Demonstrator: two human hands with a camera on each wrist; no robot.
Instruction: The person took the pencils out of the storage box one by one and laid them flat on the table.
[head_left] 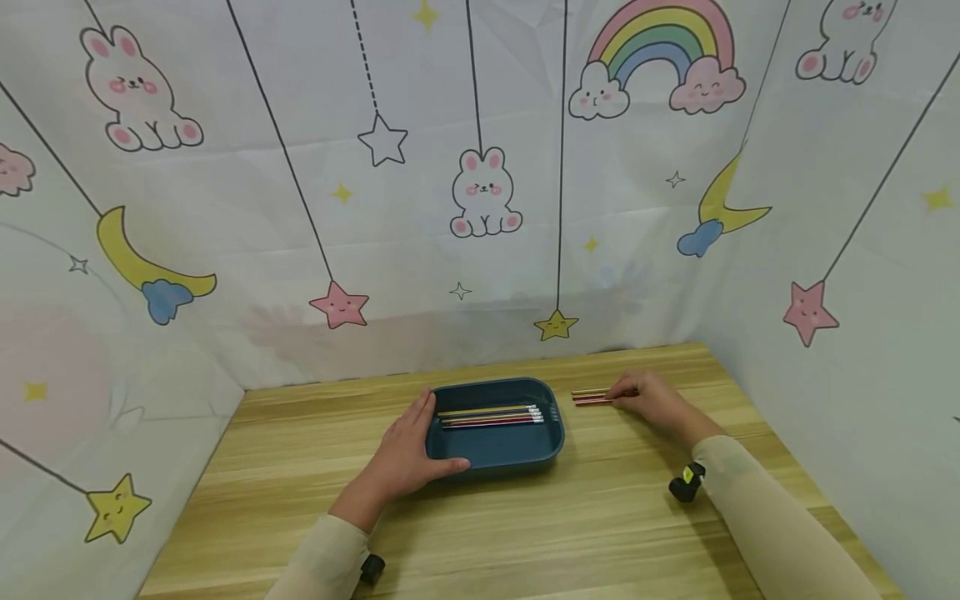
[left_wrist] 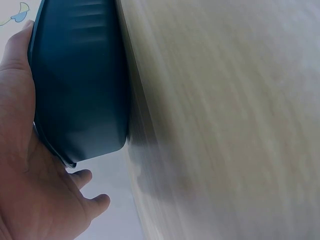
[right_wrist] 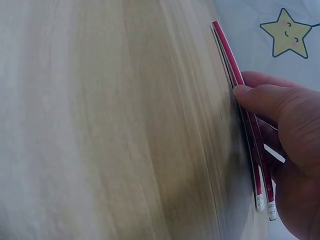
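Cartoon-print backdrop (head_left: 255,208) up back, wood-grain surface (head_left: 540,533) below; on my feed, R hand (head_left: 660,404) is nearest, fingers pinching pencils (head_left: 591,398) just R of the tray (head_left: 495,446), long axis pointing approx. at it, can't tell if lifted. L hand (head_left: 408,448), fingers spread wide, touches tray's L end. Inside: several more pencils (head_left: 491,418), eraser ends R, roughly parallel w/ those pinched.

The tray (head_left: 487,452) is dark blue, the wood-grained table (head_left: 570,533) tan.
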